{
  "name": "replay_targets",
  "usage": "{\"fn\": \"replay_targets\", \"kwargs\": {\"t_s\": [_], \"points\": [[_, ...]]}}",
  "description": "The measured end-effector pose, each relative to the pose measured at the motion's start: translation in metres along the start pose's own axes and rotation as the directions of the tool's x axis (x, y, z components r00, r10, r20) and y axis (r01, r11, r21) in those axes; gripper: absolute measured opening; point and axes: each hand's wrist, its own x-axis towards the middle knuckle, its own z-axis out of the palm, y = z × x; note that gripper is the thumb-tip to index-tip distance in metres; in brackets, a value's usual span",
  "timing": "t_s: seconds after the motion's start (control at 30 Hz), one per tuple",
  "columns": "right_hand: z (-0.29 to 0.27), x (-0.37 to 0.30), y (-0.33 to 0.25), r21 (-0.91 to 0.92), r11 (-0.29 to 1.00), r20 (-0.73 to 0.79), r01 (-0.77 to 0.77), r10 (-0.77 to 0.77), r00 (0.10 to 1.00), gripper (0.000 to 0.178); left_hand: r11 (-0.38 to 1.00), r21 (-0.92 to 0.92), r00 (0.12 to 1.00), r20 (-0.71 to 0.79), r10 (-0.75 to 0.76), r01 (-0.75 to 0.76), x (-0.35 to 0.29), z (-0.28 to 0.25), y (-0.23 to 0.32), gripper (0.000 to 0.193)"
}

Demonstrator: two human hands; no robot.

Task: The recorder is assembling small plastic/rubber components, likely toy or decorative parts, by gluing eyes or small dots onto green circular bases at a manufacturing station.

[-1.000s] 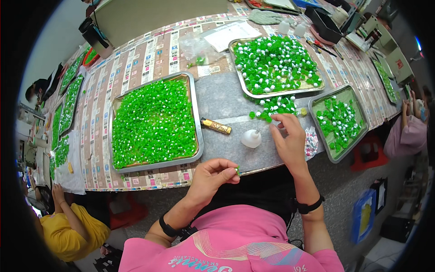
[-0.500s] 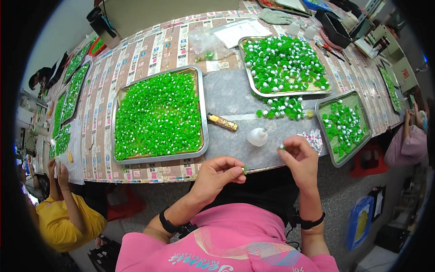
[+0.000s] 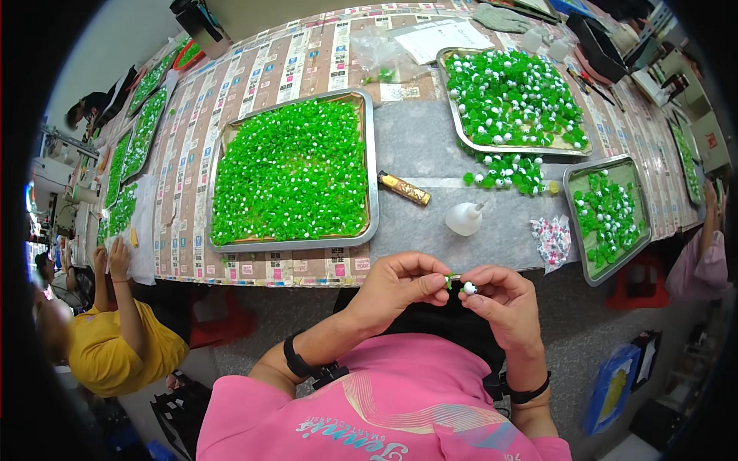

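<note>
Three metal trays are seen on the worktop [image 3: 430, 146]. One big tray [image 3: 370, 169] is filled with small green pieces. A second tray [image 3: 453, 115] holds green pieces with white tips, and a third tray [image 3: 573, 223] at the right holds fewer of them. One loose heap [image 3: 507, 170] of the same pieces is left between the trays. One white squeeze bottle [image 3: 463, 219], one gold tube [image 3: 404, 188] and one flowered cloth [image 3: 553, 240] are lying near the front edge.

A tiny green piece [image 3: 448, 281] is pinched in the fingers of the left hand [image 3: 400, 286]. One white bead [image 3: 469, 289] is pinched in the fingers of the right hand [image 3: 503, 303]. The two are held almost touching, in front of the worktop and close to the chest.

One second ago the right hand was stretched out over the loose heap. Now it has been pulled back to meet the left hand.
</note>
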Motion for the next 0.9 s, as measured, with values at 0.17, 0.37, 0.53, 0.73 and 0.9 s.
{"fn": "replay_targets", "kwargs": {"t_s": [0.17, 0.37, 0.53, 0.73, 0.9], "points": [[0.0031, 0.0014, 0.0062, -0.135, 0.987, -0.025, 0.09, -0.094, 0.995, 0.017, 1.0, -0.005, 1.0, 0.01, -0.013, 0.013, 0.0002, -0.0003, -0.0008, 0.017], [0.004, 0.0023, 0.007, -0.223, 0.963, -0.025, 0.15, -0.159, 0.987, 0.018, 1.0, 0.005, 1.0, 0.02, -0.022, 0.022, 0.0006, -0.0006, -0.0017, 0.017], [0.005, 0.0035, 0.0079, -0.226, 0.958, -0.023, 0.176, -0.186, 0.982, 0.018, 0.999, 0.017, 0.999, 0.02, -0.041, 0.04, 0.001, 0.0019, -0.0003, 0.016], [0.0028, 0.0023, 0.0101, -0.236, 0.955, -0.018, 0.179, -0.188, 0.982, 0.019, 0.999, 0.013, 0.999, 0.014, -0.037, 0.037, 0.0, 0.0019, -0.0008, 0.016], [0.0043, 0.0002, 0.008, -0.264, 0.947, -0.028, 0.181, -0.195, 0.98, 0.019, 0.999, 0.037, 1.0, 0.005, -0.005, 0.005, -0.0003, 0.0027, -0.0023, 0.016]]}}
